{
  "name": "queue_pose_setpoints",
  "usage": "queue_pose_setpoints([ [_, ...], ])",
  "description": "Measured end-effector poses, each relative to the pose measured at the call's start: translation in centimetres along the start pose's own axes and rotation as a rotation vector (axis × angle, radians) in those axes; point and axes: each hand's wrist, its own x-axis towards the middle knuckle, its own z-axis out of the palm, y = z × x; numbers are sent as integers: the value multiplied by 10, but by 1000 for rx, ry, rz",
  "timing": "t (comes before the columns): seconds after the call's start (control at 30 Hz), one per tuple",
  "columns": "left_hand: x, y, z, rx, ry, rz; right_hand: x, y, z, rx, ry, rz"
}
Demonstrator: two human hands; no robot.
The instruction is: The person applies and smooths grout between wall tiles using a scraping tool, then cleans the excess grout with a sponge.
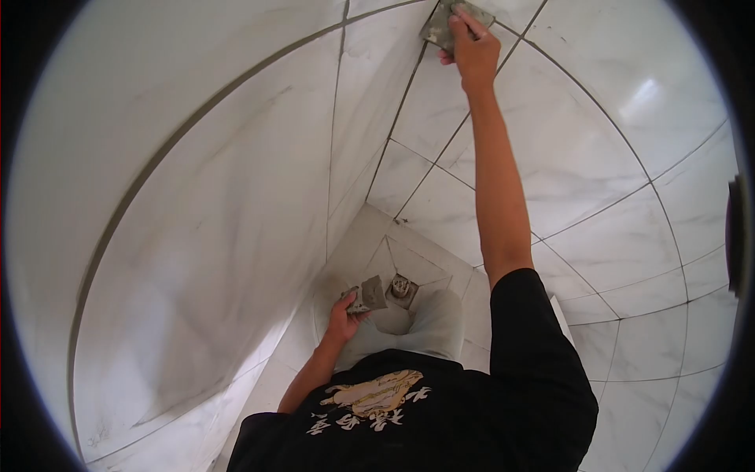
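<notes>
My right hand [476, 57] is raised high at the top of the view, arm outstretched. Its fingers close on a flat, grout-smeared scraper [437, 28], which lies against the marbled white wall tiles [440, 90] near the corner. Low down, beside my legs, my left hand [340, 321] grips a small trowel [373, 293] with grey grout on its blade. Dark joint lines [454, 138] run between the tiles. Part of each tool is covered by my fingers.
A square floor drain [403, 289] with grey residue around it sits just right of the trowel. A large tiled wall [212, 228] rises close on my left. At the far right edge is a dark object [734, 236] that I cannot identify.
</notes>
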Motion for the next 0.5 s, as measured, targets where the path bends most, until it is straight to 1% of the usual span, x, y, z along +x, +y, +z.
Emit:
queue_pose_setpoints([
  [0.07,2,0,1,5,0,5,-13,19,4,22,-21,96],
  [0.1,-2,1,12,-20,38,8,-24,29,7,28,-23,99],
  [0.17,-5,3,11,-34,92,3,-54,53,9,36,-3,178],
  [0.23,-1,1,3,-7,21,-19,-79,78,12,29,4,214],
  [0.33,2,-1,2,24,51,-31,-101,105,16,51,21,252],
  [0.37,0,-3,4,28,49,-32,-106,109,14,84,30,264],
  [0.4,-1,-2,4,24,46,-28,-110,101,10,24,-15,312],
  [0.43,1,-1,7,18,38,-17,-110,90,6,28,-16,297],
  [0.5,-5,-3,6,64,42,6,-105,67,-5,-184,-116,321],
])
